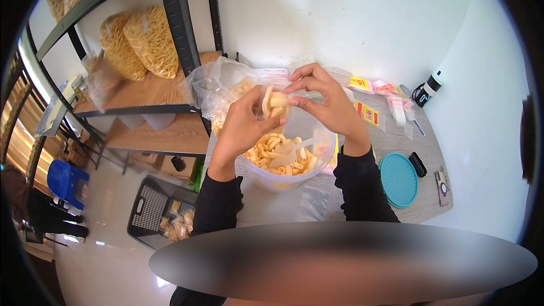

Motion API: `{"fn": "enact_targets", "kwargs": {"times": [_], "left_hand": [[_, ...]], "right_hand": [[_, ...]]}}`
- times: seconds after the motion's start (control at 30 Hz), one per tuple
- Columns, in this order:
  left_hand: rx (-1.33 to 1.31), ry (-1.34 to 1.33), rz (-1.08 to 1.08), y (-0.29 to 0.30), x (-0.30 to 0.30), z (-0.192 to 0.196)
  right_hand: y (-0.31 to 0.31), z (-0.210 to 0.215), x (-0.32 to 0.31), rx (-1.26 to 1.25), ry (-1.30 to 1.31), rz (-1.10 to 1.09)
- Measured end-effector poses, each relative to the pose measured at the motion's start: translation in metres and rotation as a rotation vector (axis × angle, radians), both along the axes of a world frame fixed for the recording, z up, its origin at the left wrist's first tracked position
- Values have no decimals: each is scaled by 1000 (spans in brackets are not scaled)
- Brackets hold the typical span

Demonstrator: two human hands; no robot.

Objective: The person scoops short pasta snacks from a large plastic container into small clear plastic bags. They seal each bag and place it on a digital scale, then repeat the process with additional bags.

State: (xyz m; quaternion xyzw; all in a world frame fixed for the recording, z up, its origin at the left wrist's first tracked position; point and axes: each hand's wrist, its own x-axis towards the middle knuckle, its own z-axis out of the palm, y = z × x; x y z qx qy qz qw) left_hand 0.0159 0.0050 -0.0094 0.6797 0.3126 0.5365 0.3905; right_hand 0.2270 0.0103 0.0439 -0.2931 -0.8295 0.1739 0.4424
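Above a translucent plastic tub [272,180], my left hand [241,127] grips a small transparent plastic bag [276,112] with several pale yellow snack pieces [277,100] in it. My right hand [326,102] pinches at the bag's upper right side with thumb and forefinger; the other fingers are bent above it. More short, tube-like snack pieces [258,154] fill the lower part of the tub. A whitish plastic scoop [286,157] lies on them. Behind my left hand stands a large, crumpled transparent bag [212,82] with more of the snack.
Right of the tub lie a teal round lid [399,180], a black case [417,164], a phone [442,187] and yellow-red packets [367,114]. A black-and-white bottle [428,88] stands by the wall. Left are a shelf [139,93] with big snack bags [152,42] and a dark crate [148,207].
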Motion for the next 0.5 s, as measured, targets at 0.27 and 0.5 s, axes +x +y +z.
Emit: {"fn": "enact_targets", "kwargs": {"times": [0.27, 0.5], "left_hand": [[-126, 97, -62, -12, 3, 12], [-111, 245, 47, -7, 3, 7]], "right_hand": [[-7, -22, 4, -75, 169, 42], [-10, -23, 2, -73, 118, 75]]}}
